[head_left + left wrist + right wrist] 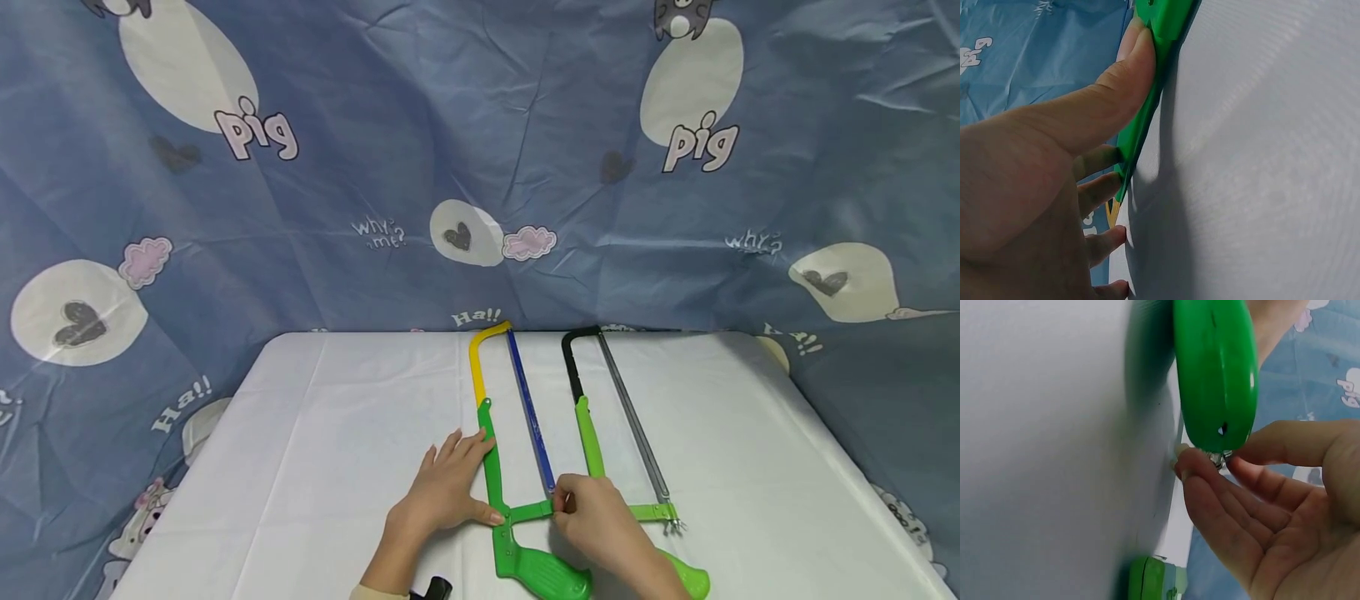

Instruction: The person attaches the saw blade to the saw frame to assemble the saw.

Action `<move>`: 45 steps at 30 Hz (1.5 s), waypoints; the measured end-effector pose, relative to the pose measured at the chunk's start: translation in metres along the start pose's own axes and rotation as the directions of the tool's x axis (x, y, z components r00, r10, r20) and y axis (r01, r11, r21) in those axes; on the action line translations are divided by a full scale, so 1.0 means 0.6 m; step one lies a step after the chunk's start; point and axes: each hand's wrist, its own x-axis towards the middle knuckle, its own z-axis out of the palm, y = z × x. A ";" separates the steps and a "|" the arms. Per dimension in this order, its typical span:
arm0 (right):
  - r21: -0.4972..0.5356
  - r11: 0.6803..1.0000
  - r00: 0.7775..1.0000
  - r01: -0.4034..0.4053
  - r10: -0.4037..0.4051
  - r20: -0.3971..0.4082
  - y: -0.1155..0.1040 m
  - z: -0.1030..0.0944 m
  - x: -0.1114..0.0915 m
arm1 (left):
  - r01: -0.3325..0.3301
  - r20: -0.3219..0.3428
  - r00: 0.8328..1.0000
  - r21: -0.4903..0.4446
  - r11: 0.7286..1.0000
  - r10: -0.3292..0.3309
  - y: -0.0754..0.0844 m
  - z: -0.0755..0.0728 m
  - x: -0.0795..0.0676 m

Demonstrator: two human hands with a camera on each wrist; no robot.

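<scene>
A hacksaw (491, 467) with a green and yellow frame and a blue blade (531, 408) lies on the white table. My left hand (444, 487) rests on its green frame, fingers spread and fairly straight; in the left wrist view the thumb presses along the green frame (1169, 19). My right hand (600, 517) is at the blade's near end. The right wrist view has its thumb and fingers pinching a small metal wing nut (1217, 460), mostly hidden, beneath the green handle (1217, 375). A second hacksaw (589, 437), black and light green, lies to the right, partly behind my right hand.
The second saw's grey blade (637, 417) ends at a wing nut (673, 527); its light green handle (690, 577) shows beyond my right wrist. A black object (437, 588) sits at the front edge beside my left forearm. Blue printed cloth (390, 167) hangs behind the table.
</scene>
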 end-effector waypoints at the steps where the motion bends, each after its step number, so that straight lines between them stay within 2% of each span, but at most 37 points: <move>1: 0.014 1.000 1.000 0.003 -0.003 0.009 0.002 -0.001 0.001 | 0.000 0.000 1.000 0.001 1.000 0.000 0.000 0.000 0.000; 7: 0.123 0.992 0.997 0.004 -0.013 0.079 0.017 -0.008 0.005 | -0.004 -0.001 1.000 0.001 1.000 0.004 0.000 0.000 0.000; 12: 0.216 0.976 0.990 -0.036 0.006 0.137 0.027 -0.010 0.006 | -0.001 0.006 1.000 0.002 1.000 0.001 0.000 0.001 0.001; 24: 0.432 0.894 0.975 -0.122 0.028 0.218 0.040 -0.011 0.009 | 0.008 0.011 1.000 0.008 1.000 -0.008 -0.005 0.006 0.007; 35: 0.578 0.793 0.958 -0.194 0.024 0.287 0.055 -0.010 0.012 | 0.017 0.020 1.000 0.012 1.000 -0.017 -0.004 0.005 0.006; 39: 0.602 0.772 0.952 -0.205 0.013 0.307 0.058 -0.011 0.015 | 0.020 0.014 1.000 0.015 1.000 -0.021 -0.005 0.006 0.006; 45: 0.614 0.761 0.948 -0.210 0.003 0.319 0.058 -0.013 0.016 | 0.023 0.019 1.000 0.014 1.000 -0.024 -0.003 0.005 0.006</move>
